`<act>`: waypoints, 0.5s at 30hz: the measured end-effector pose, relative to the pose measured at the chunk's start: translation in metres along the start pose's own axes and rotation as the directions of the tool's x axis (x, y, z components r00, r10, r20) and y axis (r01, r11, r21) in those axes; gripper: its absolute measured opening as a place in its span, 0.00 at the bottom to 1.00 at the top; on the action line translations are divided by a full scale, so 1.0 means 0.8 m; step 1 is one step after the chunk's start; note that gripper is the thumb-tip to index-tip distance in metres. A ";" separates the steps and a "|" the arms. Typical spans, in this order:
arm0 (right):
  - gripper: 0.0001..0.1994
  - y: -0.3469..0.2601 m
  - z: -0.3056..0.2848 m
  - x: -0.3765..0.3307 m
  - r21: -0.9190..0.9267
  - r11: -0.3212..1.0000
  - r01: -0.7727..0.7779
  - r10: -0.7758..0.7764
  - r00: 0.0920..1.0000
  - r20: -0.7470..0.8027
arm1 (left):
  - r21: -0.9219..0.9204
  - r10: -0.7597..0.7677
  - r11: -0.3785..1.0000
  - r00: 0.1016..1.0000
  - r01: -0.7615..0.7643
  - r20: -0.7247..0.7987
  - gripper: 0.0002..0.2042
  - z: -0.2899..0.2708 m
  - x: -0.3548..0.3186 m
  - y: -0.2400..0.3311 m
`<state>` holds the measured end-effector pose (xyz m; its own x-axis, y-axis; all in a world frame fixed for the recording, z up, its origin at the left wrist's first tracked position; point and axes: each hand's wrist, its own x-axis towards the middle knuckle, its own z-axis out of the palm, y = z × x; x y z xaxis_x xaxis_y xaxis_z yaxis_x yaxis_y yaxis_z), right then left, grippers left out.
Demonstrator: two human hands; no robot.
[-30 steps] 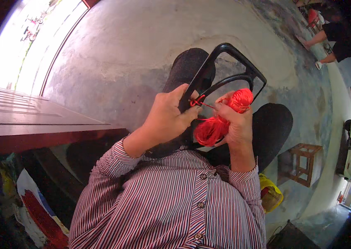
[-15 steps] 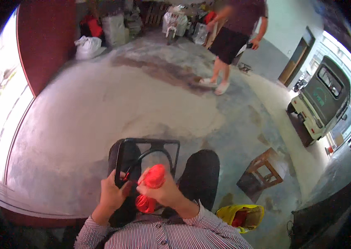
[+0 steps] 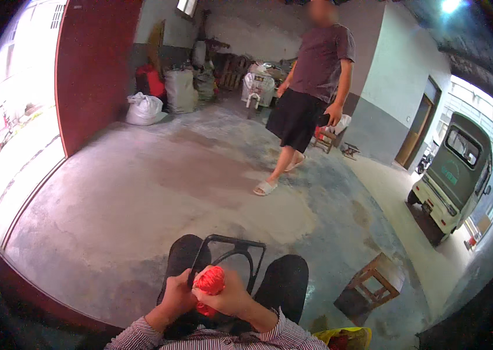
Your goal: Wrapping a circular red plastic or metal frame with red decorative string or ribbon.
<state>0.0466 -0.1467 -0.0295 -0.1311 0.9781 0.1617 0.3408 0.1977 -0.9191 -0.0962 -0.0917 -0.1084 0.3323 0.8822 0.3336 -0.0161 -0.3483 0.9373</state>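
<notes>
Red cord bundle [image 3: 209, 280] and black frame [image 3: 236, 241], both in hand over the lap

So the red cord bundle sits low in the view, just by the frame's left bar; the right hand [image 3: 232, 296] has its fingers curled snugly around it, with the rounded top poking out above and a bit more red showing below; the left hand [image 3: 177, 293] has its fingers closed around the lower part of that left bar, though the tips are too hidden to say much more; the hands are right next to each other, can't tell if they're touching.

The frame tilts up between two dark-clothed knees [image 3: 285, 283], with a curved inner piece under its top bar; striped sleeves [image 3: 137, 335] come in from the bottom edge.

Off to the right on the concrete floor [image 3: 159, 192] there's a wooden stool [image 3: 387, 270], and a yellow bag [image 3: 348, 336] cut off by the lower edge; further out, a person [image 3: 323, 64] in black shorts and light sandals holds a small dark thing; a green and cream vehicle [image 3: 455, 166] stands far right; a white sack [image 3: 146, 109] slumps near a dark red door panel [image 3: 98, 76].
</notes>
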 end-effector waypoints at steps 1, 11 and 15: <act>0.07 -0.003 0.003 0.000 0.002 1.000 0.002 -0.002 1.000 0.016 | 0.134 0.067 0.988 0.997 -0.072 0.036 0.12 -0.004 -0.004 0.016; 0.09 0.052 -0.082 -0.008 0.584 0.812 0.023 0.206 0.924 -0.323 | -0.242 -0.454 0.854 0.887 0.461 0.089 0.07 -0.037 0.002 0.052; 0.11 0.087 -0.095 -0.014 0.936 0.320 0.151 0.443 0.849 -0.288 | 0.012 -0.296 0.955 0.955 0.296 0.030 0.08 -0.040 0.003 0.033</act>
<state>0.1423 -0.1392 -0.0685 0.3078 0.9368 -0.1662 -0.7818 0.1494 -0.6054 -0.1258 -0.0884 -0.0796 0.3504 0.9358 0.0380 0.0941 -0.0756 0.9927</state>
